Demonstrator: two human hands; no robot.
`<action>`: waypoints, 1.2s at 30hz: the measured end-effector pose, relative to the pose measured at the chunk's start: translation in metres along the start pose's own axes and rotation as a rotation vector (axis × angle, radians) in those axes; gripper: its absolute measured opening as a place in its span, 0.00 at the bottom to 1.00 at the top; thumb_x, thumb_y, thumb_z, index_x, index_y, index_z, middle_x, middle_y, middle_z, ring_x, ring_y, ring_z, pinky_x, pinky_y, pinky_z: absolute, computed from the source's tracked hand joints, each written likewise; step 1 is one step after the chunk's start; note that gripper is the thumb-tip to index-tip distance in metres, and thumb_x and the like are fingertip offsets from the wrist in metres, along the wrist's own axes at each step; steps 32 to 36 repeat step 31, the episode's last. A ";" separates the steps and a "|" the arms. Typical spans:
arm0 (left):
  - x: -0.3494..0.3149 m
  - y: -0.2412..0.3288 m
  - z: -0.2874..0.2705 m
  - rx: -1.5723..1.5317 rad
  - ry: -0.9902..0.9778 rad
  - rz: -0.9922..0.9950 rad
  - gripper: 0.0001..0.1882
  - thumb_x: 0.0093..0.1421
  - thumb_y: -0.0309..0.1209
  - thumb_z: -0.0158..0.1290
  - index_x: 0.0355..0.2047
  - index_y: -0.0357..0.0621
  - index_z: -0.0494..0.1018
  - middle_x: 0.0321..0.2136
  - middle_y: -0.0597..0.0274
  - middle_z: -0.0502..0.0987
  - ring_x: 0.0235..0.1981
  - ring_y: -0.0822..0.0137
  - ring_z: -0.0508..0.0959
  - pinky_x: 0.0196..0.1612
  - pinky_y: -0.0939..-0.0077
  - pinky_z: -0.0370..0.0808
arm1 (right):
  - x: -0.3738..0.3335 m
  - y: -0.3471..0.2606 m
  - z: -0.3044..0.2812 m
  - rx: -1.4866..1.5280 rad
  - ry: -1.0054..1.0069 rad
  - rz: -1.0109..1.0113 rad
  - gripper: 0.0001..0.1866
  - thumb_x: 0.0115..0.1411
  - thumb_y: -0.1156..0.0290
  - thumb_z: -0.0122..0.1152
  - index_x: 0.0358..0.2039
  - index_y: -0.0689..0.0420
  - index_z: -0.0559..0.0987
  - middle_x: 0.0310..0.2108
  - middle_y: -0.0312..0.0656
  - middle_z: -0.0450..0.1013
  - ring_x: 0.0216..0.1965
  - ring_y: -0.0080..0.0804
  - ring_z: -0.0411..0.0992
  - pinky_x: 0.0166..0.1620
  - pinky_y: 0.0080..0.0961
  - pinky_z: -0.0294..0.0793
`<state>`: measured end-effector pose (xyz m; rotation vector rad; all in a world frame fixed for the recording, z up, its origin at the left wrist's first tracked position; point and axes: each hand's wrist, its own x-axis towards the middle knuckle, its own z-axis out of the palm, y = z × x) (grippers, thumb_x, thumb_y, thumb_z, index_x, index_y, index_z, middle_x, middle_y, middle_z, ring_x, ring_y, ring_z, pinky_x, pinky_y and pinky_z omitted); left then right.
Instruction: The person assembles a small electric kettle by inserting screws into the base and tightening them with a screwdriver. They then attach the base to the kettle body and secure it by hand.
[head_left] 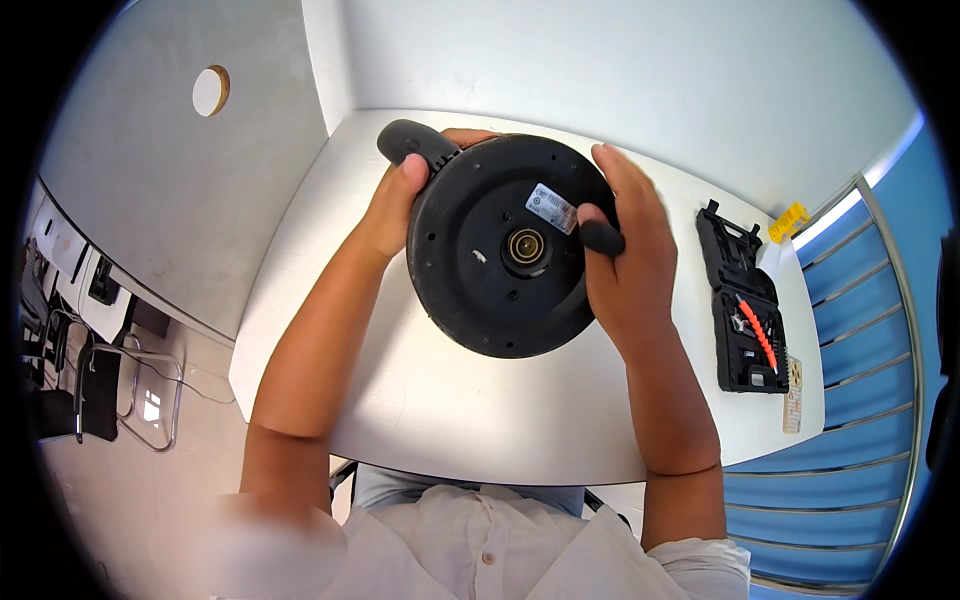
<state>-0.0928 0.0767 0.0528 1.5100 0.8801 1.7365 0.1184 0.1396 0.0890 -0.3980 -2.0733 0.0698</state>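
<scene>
A round black appliance (480, 305), its kind not certain, is held up over the white table with its disc-shaped underside facing me. That underside has a silver label, small screw holes and a brass-ringed socket (525, 246) in the middle. A thick black handle (418, 143) juts out at the upper left. My left hand (398, 205) is closed around the edge beside this handle, thumb up against it, most fingers hidden behind. My right hand (638, 245) grips the right rim, its thumb on the underside next to a dark rounded piece (602, 238).
An open black tool case (738, 300) with an orange flexible shaft (757, 335) lies on the table (480, 430) at the right, near a yellow item (788, 222). Walls stand behind and a grey panel (190, 160) at left. A metal railing (905, 330) runs along the right.
</scene>
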 end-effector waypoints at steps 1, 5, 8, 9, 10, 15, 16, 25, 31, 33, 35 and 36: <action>-0.002 -0.001 -0.003 -0.009 0.027 0.002 0.48 0.51 0.70 0.39 0.51 0.35 0.66 0.47 0.50 0.72 0.49 0.60 0.72 0.52 0.66 0.70 | 0.001 -0.005 -0.004 -0.083 0.008 -0.068 0.22 0.54 0.77 0.57 0.50 0.52 0.71 0.49 0.44 0.68 0.47 0.45 0.68 0.47 0.32 0.69; -0.004 -0.007 -0.012 -0.130 0.102 -0.027 0.46 0.52 0.69 0.39 0.51 0.36 0.66 0.46 0.52 0.72 0.47 0.62 0.73 0.50 0.69 0.70 | -0.018 -0.041 -0.024 -0.136 -0.262 -0.271 0.25 0.46 0.68 0.62 0.48 0.50 0.73 0.51 0.43 0.65 0.53 0.47 0.62 0.51 0.52 0.61; -0.005 -0.012 -0.019 -0.243 0.111 -0.077 0.45 0.52 0.69 0.41 0.50 0.37 0.66 0.45 0.53 0.72 0.45 0.63 0.73 0.50 0.70 0.70 | -0.047 -0.067 -0.008 -0.166 -0.358 -0.254 0.24 0.48 0.64 0.62 0.48 0.50 0.74 0.53 0.45 0.66 0.57 0.49 0.59 0.55 0.61 0.53; -0.007 -0.013 -0.023 -0.286 0.095 -0.089 0.45 0.51 0.69 0.41 0.49 0.37 0.66 0.45 0.53 0.72 0.45 0.64 0.73 0.50 0.70 0.70 | -0.052 -0.062 0.005 -0.191 -0.234 -0.317 0.20 0.50 0.64 0.59 0.46 0.50 0.75 0.51 0.45 0.67 0.55 0.49 0.61 0.54 0.64 0.53; -0.009 -0.012 -0.027 -0.332 0.077 -0.099 0.45 0.51 0.69 0.42 0.49 0.38 0.67 0.45 0.53 0.72 0.45 0.64 0.73 0.50 0.70 0.70 | -0.054 -0.058 0.016 -0.221 -0.111 -0.378 0.16 0.52 0.65 0.57 0.43 0.49 0.76 0.49 0.44 0.69 0.54 0.49 0.62 0.52 0.67 0.53; -0.008 -0.009 -0.025 -0.325 -0.032 -0.049 0.46 0.49 0.70 0.44 0.50 0.38 0.66 0.45 0.53 0.72 0.45 0.64 0.73 0.49 0.70 0.71 | -0.072 -0.045 0.044 -0.148 0.163 -0.426 0.13 0.50 0.62 0.61 0.38 0.37 0.78 0.40 0.32 0.69 0.51 0.39 0.64 0.57 0.65 0.44; -0.007 -0.007 -0.019 -0.261 -0.036 -0.018 0.47 0.49 0.70 0.44 0.50 0.37 0.66 0.45 0.53 0.72 0.45 0.64 0.74 0.49 0.70 0.71 | -0.077 -0.043 0.048 -0.121 0.223 -0.437 0.13 0.49 0.61 0.63 0.37 0.35 0.78 0.38 0.30 0.68 0.51 0.36 0.64 0.59 0.64 0.42; -0.007 -0.004 -0.022 -0.264 -0.063 -0.084 0.45 0.51 0.69 0.42 0.48 0.36 0.67 0.42 0.54 0.74 0.43 0.66 0.74 0.47 0.71 0.72 | -0.075 -0.032 0.051 -0.053 0.260 -0.408 0.16 0.43 0.60 0.69 0.34 0.27 0.77 0.34 0.27 0.62 0.46 0.27 0.63 0.62 0.58 0.40; -0.007 -0.008 -0.027 -0.289 -0.115 -0.045 0.44 0.51 0.69 0.42 0.48 0.37 0.68 0.42 0.55 0.74 0.43 0.66 0.74 0.46 0.72 0.72 | -0.078 -0.030 0.051 -0.049 0.249 -0.430 0.16 0.43 0.59 0.69 0.34 0.27 0.77 0.34 0.26 0.62 0.46 0.27 0.63 0.62 0.58 0.40; -0.007 -0.008 -0.027 -0.289 -0.115 -0.045 0.44 0.51 0.69 0.42 0.48 0.37 0.68 0.42 0.55 0.74 0.43 0.66 0.74 0.46 0.72 0.72 | -0.078 -0.030 0.051 -0.049 0.249 -0.430 0.16 0.43 0.59 0.69 0.34 0.27 0.77 0.34 0.26 0.62 0.46 0.27 0.63 0.62 0.58 0.40; -0.007 -0.008 -0.027 -0.289 -0.115 -0.045 0.44 0.51 0.69 0.42 0.48 0.37 0.68 0.42 0.55 0.74 0.43 0.66 0.74 0.46 0.72 0.72 | -0.078 -0.030 0.051 -0.049 0.249 -0.430 0.16 0.43 0.59 0.69 0.34 0.27 0.77 0.34 0.26 0.62 0.46 0.27 0.63 0.62 0.58 0.40; -0.007 -0.008 -0.027 -0.289 -0.115 -0.045 0.44 0.51 0.69 0.42 0.48 0.37 0.68 0.42 0.55 0.74 0.43 0.66 0.74 0.46 0.72 0.72 | -0.078 -0.030 0.051 -0.049 0.249 -0.430 0.16 0.43 0.59 0.69 0.34 0.27 0.77 0.34 0.26 0.62 0.46 0.27 0.63 0.62 0.58 0.40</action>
